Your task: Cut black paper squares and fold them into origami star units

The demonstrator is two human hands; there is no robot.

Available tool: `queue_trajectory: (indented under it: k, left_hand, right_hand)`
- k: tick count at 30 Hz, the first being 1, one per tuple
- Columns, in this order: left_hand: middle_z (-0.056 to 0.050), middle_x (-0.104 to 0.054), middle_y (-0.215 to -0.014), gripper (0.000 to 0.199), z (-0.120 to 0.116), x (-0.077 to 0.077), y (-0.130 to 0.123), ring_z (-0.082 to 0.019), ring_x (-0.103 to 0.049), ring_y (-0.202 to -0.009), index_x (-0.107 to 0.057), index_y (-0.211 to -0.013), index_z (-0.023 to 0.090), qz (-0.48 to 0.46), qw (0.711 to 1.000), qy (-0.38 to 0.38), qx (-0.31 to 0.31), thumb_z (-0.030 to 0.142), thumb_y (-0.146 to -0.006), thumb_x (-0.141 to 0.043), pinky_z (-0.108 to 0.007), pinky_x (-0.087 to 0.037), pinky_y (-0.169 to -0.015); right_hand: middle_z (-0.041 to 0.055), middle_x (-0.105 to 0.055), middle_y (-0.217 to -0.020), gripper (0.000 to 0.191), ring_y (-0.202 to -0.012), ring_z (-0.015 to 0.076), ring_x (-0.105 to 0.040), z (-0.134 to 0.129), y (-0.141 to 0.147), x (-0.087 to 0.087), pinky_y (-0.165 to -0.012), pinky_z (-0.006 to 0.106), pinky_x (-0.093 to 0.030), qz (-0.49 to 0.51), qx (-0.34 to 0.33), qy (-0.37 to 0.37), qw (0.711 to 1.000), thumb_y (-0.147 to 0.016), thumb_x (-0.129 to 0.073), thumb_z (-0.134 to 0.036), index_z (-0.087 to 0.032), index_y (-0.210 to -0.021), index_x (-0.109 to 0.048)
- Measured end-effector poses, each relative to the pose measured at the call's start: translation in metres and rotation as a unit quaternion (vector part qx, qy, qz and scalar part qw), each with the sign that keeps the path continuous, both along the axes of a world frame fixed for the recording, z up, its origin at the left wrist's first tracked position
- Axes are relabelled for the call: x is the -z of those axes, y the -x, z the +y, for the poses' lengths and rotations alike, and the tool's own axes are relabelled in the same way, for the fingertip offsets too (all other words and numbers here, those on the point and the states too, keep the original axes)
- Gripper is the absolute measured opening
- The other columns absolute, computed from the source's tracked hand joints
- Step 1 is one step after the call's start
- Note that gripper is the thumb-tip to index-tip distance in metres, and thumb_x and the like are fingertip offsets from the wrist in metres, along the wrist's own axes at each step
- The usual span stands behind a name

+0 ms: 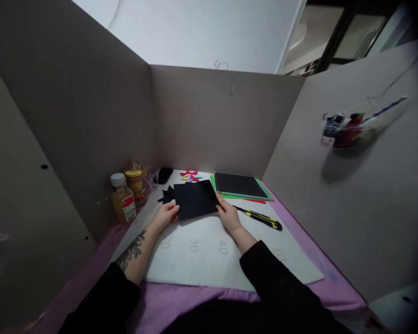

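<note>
A rectangular sheet of black paper (195, 200) is held up a little above the white board, tilted toward me. My left hand (166, 216) pinches its lower left side, and my right hand (227, 214) grips its right edge. Partly behind the sheet lie black pointed paper pieces (167, 195) on the left. To the right of my right hand rests a black and yellow utility knife (259, 218), its tip close to my fingers. Farther back is a stack of coloured paper (242, 185) with black on top and green edges below.
The white board (198, 266) bears pencilled numbers and lies on a pink cloth (181, 299). A capped bottle (123, 198) and a brown pot (135, 181) stand at left. Folded coloured paper (191, 175) lies behind. Grey panels enclose three sides; a container of tools (344, 132) hangs right.
</note>
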State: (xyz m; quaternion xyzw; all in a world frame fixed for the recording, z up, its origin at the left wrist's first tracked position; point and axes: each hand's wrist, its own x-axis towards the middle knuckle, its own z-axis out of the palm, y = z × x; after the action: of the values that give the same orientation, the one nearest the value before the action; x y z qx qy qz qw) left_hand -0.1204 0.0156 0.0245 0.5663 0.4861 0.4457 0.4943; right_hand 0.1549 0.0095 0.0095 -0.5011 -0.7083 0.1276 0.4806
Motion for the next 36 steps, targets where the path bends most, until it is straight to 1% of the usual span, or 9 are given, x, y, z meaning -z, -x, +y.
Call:
queue_trajectory:
  k: [4, 8, 12, 15, 19, 21, 26, 33, 36]
  left_hand:
    - [0.003, -0.052, -0.045, 0.038, 0.001, 0.001, 0.0, -0.01, -0.048, -0.04, -0.051, -0.061, 0.017, 0.002, 1.0, 0.0, -0.006, 0.052, -0.063, -0.065, -0.021, -0.035, -0.042]
    - [0.004, -0.051, -0.045, 0.038, 0.003, 0.003, 0.001, -0.01, -0.048, -0.04, -0.05, -0.061, 0.018, 0.006, 1.0, -0.009, -0.007, 0.053, -0.062, -0.065, -0.02, -0.034, -0.042]
    - [0.005, -0.048, -0.044, 0.037, 0.003, 0.003, 0.001, -0.009, -0.045, -0.039, -0.047, -0.058, 0.018, 0.006, 0.999, -0.028, -0.02, 0.051, -0.064, -0.063, -0.019, -0.031, -0.04]
    - [0.005, -0.047, -0.044, 0.036, 0.002, 0.002, 0.0, -0.009, -0.043, -0.039, -0.047, -0.057, 0.018, 0.0, 0.999, -0.033, -0.014, 0.05, -0.065, -0.062, -0.019, -0.031, -0.04]
    - [0.005, -0.046, -0.044, 0.034, 0.004, 0.006, 0.0, -0.009, -0.042, -0.039, -0.046, -0.056, 0.019, 0.007, 0.999, -0.033, -0.017, 0.049, -0.065, -0.061, -0.02, -0.031, -0.04]
    - [0.006, -0.045, -0.044, 0.034, 0.008, 0.01, 0.002, -0.009, -0.042, -0.038, -0.046, -0.056, 0.02, 0.019, 0.998, -0.047, -0.043, 0.048, -0.067, -0.059, -0.02, -0.03, -0.039]
    - [0.007, -0.038, -0.044, 0.033, 0.017, 0.017, 0.011, -0.009, -0.04, -0.039, -0.041, -0.055, 0.021, 0.034, 0.986, -0.085, -0.139, 0.047, -0.071, -0.054, -0.02, -0.03, -0.039]
    - [0.007, -0.036, -0.047, 0.033, 0.018, 0.018, 0.012, -0.009, -0.038, -0.042, -0.04, -0.057, 0.021, 0.036, 0.981, -0.095, -0.163, 0.047, -0.07, -0.053, -0.019, -0.031, -0.04]
    - [0.007, -0.036, -0.05, 0.032, 0.018, 0.018, 0.011, -0.01, -0.038, -0.044, -0.04, -0.059, 0.021, 0.03, 0.984, -0.09, -0.152, 0.048, -0.07, -0.053, -0.019, -0.032, -0.039]
  right_hand:
    - [0.0033, -0.051, -0.136, 0.051, -0.126, 0.0172, -0.047, 0.0, 0.002, 0.0, -0.108, 0.039, -0.034, -0.022, -0.014, -0.009, 1.0, -0.084, -0.043, -0.023, -0.024, -0.134, -0.047]
    - [0.0068, -0.06, -0.126, 0.042, -0.118, 0.0214, -0.054, 0.002, 0.002, 0.003, -0.103, 0.04, -0.039, 0.011, -0.001, -0.005, 1.0, -0.081, -0.049, -0.027, -0.021, -0.121, -0.059]
    - [0.0084, -0.07, -0.098, 0.028, -0.092, 0.0252, -0.063, 0.002, -0.001, 0.004, -0.083, 0.037, -0.048, 0.056, 0.041, 0.025, 0.997, -0.077, -0.056, -0.038, -0.017, -0.091, -0.069]
    - [0.0064, -0.069, -0.076, 0.031, -0.073, 0.0235, -0.062, 0.001, -0.001, 0.004, -0.07, 0.034, -0.048, 0.084, 0.075, 0.056, 0.992, -0.075, -0.058, -0.045, -0.016, -0.076, -0.067]
    - [0.0063, -0.069, -0.079, 0.035, -0.075, 0.0229, -0.062, 0.007, -0.003, 0.007, -0.07, 0.033, -0.049, 0.151, 0.079, 0.073, 0.983, -0.075, -0.056, -0.049, -0.016, -0.084, -0.064]
    - [0.007, -0.068, -0.079, 0.038, -0.075, 0.023, -0.064, 0.014, -0.007, 0.009, -0.065, 0.033, -0.051, 0.233, 0.105, 0.101, 0.962, -0.076, -0.053, -0.051, -0.017, -0.093, -0.059]
    - [0.0024, -0.063, -0.072, 0.029, -0.062, 0.02, -0.067, 0.035, -0.032, 0.008, -0.054, 0.031, -0.054, 0.492, 0.175, 0.124, 0.844, -0.081, -0.046, -0.042, -0.022, -0.101, -0.04]
    - [-0.0004, -0.061, -0.079, 0.021, -0.075, 0.016, -0.07, 0.04, -0.046, 0.006, -0.066, 0.031, -0.059, 0.597, 0.11, 0.127, 0.785, -0.084, -0.048, -0.023, -0.024, -0.101, -0.036]
    - [0.0046, -0.064, -0.091, 0.014, -0.084, 0.0148, -0.069, 0.036, -0.048, -0.002, -0.069, 0.028, -0.06, 0.65, 0.043, 0.172, 0.739, -0.092, -0.042, -0.027, -0.024, -0.106, -0.041]
